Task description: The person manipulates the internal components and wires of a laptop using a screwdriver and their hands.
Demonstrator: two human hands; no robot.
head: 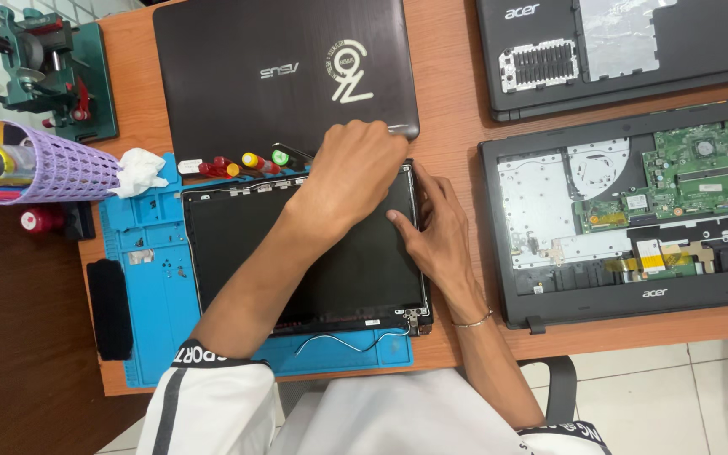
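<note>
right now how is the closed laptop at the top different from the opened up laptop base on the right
The closed laptop shows a smooth dark lid; the opened laptop base shows a green circuit board and bare silver metal. The closed laptop lies next to the left hand; the opened base lies apart from both hands. Both rest on the wooden table and have dark shells.

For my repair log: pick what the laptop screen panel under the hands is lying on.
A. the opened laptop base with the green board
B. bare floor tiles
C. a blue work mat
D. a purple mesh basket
C: the dark screen panel lies on the blue work mat, whose edge shows at its left and below it.
</note>
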